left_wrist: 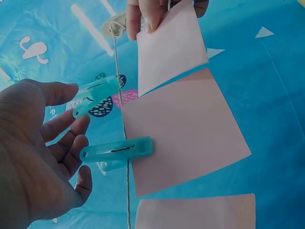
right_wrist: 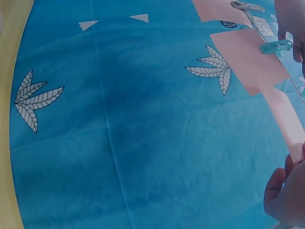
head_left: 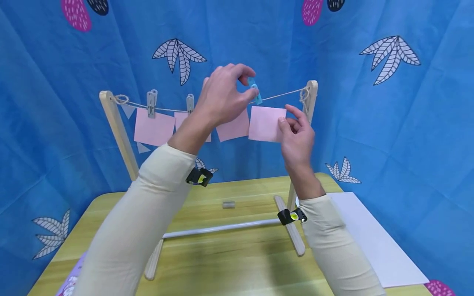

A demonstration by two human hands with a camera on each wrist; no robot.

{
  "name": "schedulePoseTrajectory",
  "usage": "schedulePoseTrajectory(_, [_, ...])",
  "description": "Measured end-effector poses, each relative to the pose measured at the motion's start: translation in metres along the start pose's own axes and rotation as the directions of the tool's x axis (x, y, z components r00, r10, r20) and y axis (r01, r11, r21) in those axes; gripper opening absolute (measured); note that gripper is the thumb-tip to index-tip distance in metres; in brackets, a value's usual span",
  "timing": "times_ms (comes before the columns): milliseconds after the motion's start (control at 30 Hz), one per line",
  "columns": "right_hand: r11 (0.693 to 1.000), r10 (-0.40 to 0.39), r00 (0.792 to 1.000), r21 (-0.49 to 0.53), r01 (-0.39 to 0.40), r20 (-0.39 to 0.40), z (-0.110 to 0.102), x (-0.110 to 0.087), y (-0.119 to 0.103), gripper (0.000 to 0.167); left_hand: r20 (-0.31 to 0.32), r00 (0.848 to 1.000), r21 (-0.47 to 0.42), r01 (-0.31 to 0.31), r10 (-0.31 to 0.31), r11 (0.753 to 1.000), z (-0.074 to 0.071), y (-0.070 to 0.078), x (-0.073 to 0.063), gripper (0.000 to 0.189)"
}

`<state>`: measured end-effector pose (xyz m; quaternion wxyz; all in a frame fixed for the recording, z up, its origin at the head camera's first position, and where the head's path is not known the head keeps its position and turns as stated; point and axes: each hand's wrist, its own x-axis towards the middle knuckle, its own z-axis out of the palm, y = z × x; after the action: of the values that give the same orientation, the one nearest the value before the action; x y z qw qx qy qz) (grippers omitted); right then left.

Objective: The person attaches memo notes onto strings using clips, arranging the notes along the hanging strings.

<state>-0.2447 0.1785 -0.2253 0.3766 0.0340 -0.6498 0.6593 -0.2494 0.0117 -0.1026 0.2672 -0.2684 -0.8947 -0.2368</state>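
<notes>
My left hand (head_left: 224, 96) pinches a teal clothespin (head_left: 255, 91) between thumb and fingertips. In the left wrist view this clothespin's tip (left_wrist: 113, 83) is at the string (left_wrist: 118, 95). My right hand (head_left: 299, 137) pinches a pink paper square (head_left: 264, 123) by its right edge, the sheet just below the string in the head view. Beside it hangs another pink square (left_wrist: 188, 129), clipped by a second teal clothespin (left_wrist: 119, 149). Farther left, a grey clothespin (head_left: 151, 105) holds a pink square (head_left: 153, 129); another grey clothespin (head_left: 190, 102) is above a partly hidden one.
The string runs between two wooden posts, the left post (head_left: 118, 131) and the right post (head_left: 311, 100). A white rod (head_left: 222, 228) joins their feet on the wooden table (head_left: 229, 263). Behind the rod lies a small grey cylinder (head_left: 228, 204). At right is a white board (head_left: 374, 238).
</notes>
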Motion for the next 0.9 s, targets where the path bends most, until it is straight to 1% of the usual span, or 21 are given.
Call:
schedulePoseTrajectory(133, [0.999,-0.046,0.999,0.013,0.046,-0.029,0.003,0.002,0.001,0.035,0.01,1.0,-0.022,0.01,-0.01,1.0,0.003,0.002,0.005,0.04])
schedulePoseTrajectory(200, [0.998,-0.053,0.998,0.033,0.055,-0.043,0.005,0.002,0.0,0.036,0.019,1.0,-0.032,0.016,-0.015,0.999,0.003,0.004,0.007,0.04])
schedulePoseTrajectory(367, [0.996,-0.037,0.996,0.078,0.043,-0.078,0.012,0.003,0.0,0.033,0.038,0.999,-0.046,0.039,-0.037,0.998,0.006,0.008,0.013,0.041])
schedulePoseTrajectory(533, [0.993,-0.005,0.993,0.115,0.019,-0.12,0.016,0.004,-0.001,0.028,0.032,0.999,-0.058,0.044,-0.042,0.997,0.008,0.012,0.017,0.039])
schedulePoseTrajectory(700, [0.984,0.046,0.991,0.178,-0.023,-0.122,0.018,0.007,-0.003,0.025,-0.004,0.999,-0.074,0.032,-0.032,0.997,0.007,0.011,0.02,0.034])
schedulePoseTrajectory(767, [0.981,0.06,0.991,0.19,-0.037,-0.121,0.017,0.009,-0.004,0.024,-0.005,0.999,-0.088,0.033,-0.034,0.996,0.006,0.011,0.021,0.032])
schedulePoseTrajectory(900, [0.979,0.071,0.99,0.197,-0.047,-0.119,0.016,0.012,-0.007,0.024,0.012,0.999,-0.128,0.038,-0.037,0.991,0.007,0.011,0.023,0.03])
